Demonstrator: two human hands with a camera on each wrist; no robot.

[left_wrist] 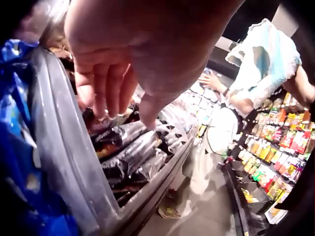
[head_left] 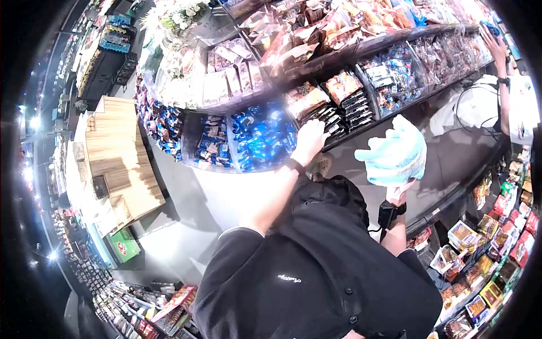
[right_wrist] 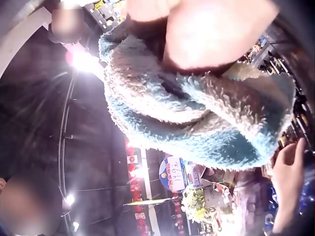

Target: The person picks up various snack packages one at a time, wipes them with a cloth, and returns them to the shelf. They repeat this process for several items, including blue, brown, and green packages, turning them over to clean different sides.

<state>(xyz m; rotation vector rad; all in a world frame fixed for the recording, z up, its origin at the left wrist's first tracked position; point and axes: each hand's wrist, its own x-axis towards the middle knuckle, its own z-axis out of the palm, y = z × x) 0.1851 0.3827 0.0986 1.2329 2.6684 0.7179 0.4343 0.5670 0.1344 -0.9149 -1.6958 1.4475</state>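
Observation:
My left hand (head_left: 311,140) is over the front edge of a bin of dark-wrapped snack packs (head_left: 357,110). In the left wrist view its fingers (left_wrist: 101,91) hang loosely bent, fingertips close over the shiny packs (left_wrist: 130,155), holding nothing. A grey divider (left_wrist: 64,128) separates that bin from the blue packs (head_left: 262,135) beside it. My right hand (right_wrist: 206,37) grips a fluffy white and light-blue cloth (head_left: 398,155), held up in front of the display to the right of my left hand. Most of the right hand is hidden by the cloth in the head view.
Flowers (head_left: 180,14) and more bagged snacks (head_left: 316,34) fill the upper display tier. At the right another person (head_left: 474,104) in white is by the bins. Shelves of packaged goods (head_left: 497,243) run behind on the right; a wooden counter (head_left: 121,152) stands left.

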